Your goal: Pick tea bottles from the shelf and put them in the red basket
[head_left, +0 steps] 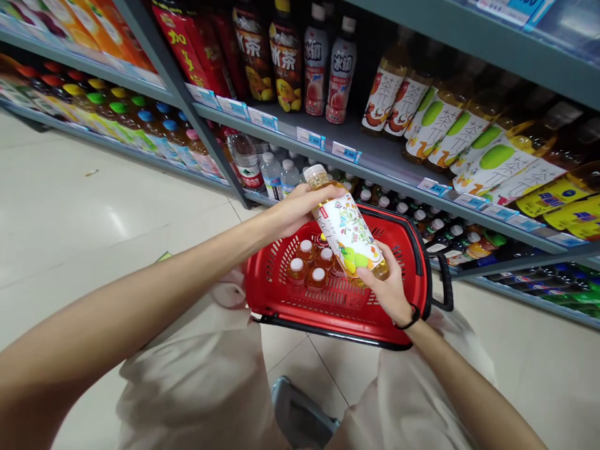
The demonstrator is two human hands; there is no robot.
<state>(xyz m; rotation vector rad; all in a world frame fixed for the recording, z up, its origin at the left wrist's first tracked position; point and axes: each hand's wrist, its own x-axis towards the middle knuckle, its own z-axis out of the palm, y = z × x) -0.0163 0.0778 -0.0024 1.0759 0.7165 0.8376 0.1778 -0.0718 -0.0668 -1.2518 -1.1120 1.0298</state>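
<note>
One large bottle (pixel 352 234) of amber drink is held slantwise between both hands, above the red basket (pixel 262 294). The left hand (pixel 300 209) is wrapped around its upper part, thumb lying across the white label just below the pale cap; the right hand (pixel 387 284), with a black wristband (pixel 409 317) at the wrist, grips it near the base. Cap end points to the upper left, and the label's flowers and green and yellow fruit face up. Several small bottles (pixel 307 265) with whitish caps stand in the basket, just beside the large bottle in view, and a black handle (pixel 445 281) juts from the basket's right side. Beyond it, a grey shelf (pixel 323 134) carries iced tea bottles (pixel 285 62), pinkish bottles (pixel 341 78) and a row of white-labelled bottles (pixel 450 128), with price tags (pixel 309 138) along its edge. Clear water bottles (pixel 272 175) stand lower down. Light trousers (pixel 201 387) cover the person's legs, at the near side of the basket.
</note>
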